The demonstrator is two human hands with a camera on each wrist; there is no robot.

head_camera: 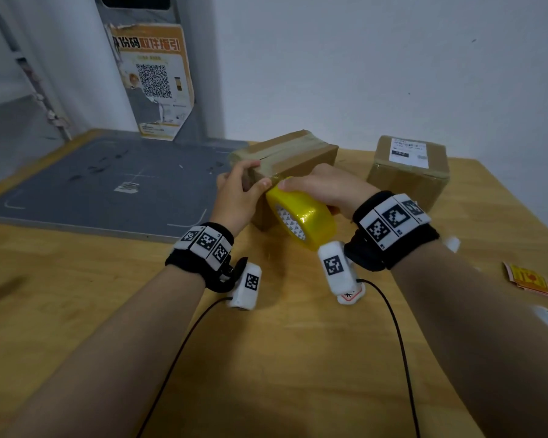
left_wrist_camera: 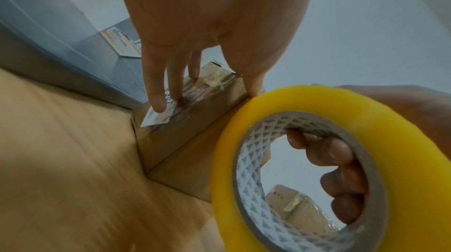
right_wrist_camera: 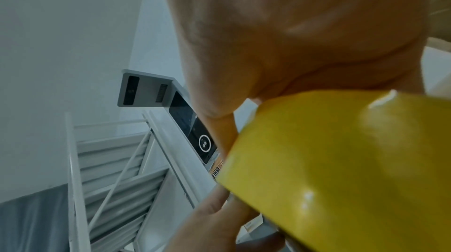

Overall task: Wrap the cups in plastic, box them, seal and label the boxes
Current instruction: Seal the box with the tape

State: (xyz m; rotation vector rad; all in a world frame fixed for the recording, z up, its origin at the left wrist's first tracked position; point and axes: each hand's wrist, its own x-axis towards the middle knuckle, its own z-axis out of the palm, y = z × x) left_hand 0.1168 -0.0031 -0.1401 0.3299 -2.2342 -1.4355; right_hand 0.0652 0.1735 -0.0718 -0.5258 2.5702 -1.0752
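On the far left of the wooden table [head_camera: 266,358] lay one grey mat [head_camera: 114,181], and behind it one grey post carried one orange poster with a QR code [head_camera: 154,79]. Two cardboard boxes stood on the table. The nearer box [head_camera: 293,154], already crossed by strips of tape, sat in the middle. The left hand [head_camera: 238,197] rested on its left end, fingers [left_wrist_camera: 156,90] stretched straight and pressing down, one fingertip on a small white label [left_wrist_camera: 156,117] stuck there, the thumb lying on the box's top edge beside the roll. One roll of yellow packing tape [head_camera: 301,216] was pressed against the near face of that box. The right hand [head_camera: 323,188] gripped it, thumb over the outer rim and fingers [left_wrist_camera: 341,177] curled through the core. The second box [head_camera: 408,170], bearing one white shipping label [head_camera: 408,153] on top, stood apart to the right. Near the table's right edge lay a small stack of orange stickers [head_camera: 530,279]; their count could not be told.
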